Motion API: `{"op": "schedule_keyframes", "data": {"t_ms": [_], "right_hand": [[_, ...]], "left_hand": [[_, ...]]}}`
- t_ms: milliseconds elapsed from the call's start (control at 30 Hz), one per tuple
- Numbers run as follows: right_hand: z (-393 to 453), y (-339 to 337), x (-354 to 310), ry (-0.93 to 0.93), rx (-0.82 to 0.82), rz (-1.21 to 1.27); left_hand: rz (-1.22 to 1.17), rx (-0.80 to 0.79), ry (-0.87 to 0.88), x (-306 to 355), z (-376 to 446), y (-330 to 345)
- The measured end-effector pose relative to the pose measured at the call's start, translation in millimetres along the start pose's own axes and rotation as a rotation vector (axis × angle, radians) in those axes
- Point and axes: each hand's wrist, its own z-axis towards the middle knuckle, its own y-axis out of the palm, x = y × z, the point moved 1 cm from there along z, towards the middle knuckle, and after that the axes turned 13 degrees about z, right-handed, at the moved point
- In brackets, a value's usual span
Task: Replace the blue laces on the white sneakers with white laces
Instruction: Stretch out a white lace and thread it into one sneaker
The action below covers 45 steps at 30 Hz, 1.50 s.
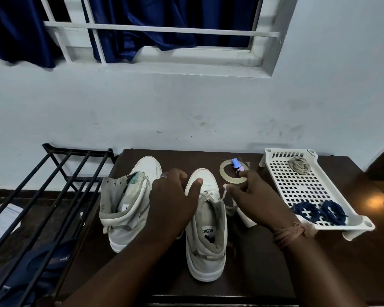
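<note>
On the dark wooden surface (264,273), the left hand (172,200) rests open-fingered on a smooth white sneaker (205,235) while the right hand's (257,196) fingers pinch its flat white lace (224,193).

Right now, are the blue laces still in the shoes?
No, the blue laces lie coiled in the white tray, beside the shoes.

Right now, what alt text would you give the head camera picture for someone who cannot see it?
Two hands, left and right, thread a white lace into the right sneaker on a dark table; the left sneaker has no lace. A white tray holds two coiled blue laces and another pale lace.
</note>
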Motion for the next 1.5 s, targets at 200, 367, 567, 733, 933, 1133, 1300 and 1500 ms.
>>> {"op": "schedule_keyframes", "data": {"t_ms": [200,367,567,733,933,1133,1300,1500], "right_hand": [[-3.9,12.7,-6.9,-0.359,0.287,-0.01],[-2.6,24.2,-5.1,-0.442,0.162,-0.049],[-1.6,17.4,-5.6,-0.494,0.244,-0.113],[-7.8,23.5,-14.7,-0.697,0.252,-0.112],[-7.5,47.8,-6.5,-0.545,0.05,-0.042],[-3.3,54.6,1.6,-0.56,0.063,-0.24],[-1.7,58.0,0.9,-0.538,-0.004,-0.208],[0.8,61.2,-0.7,-0.564,-0.086,-0.31]], "left_hand": [[-0.01,-0.465,-0.109,4.6,-12.0,-1.7],[-0.266,-0.532,-0.221,-5.8,-12.4,-6.3],[-0.405,-0.599,-0.346,-10.0,-11.6,-4.5],[-0.467,-0.607,-0.369,-11.1,-9.7,-1.4],[-0.473,-0.621,-0.369,-13.5,-8.8,1.5],[-0.492,-0.645,-0.419,-15.6,-7.6,3.5],[-0.559,-0.648,-0.434,-15.2,-7.6,3.5],[-0.585,-0.67,-0.472,-17.5,-6.7,7.7]]}}
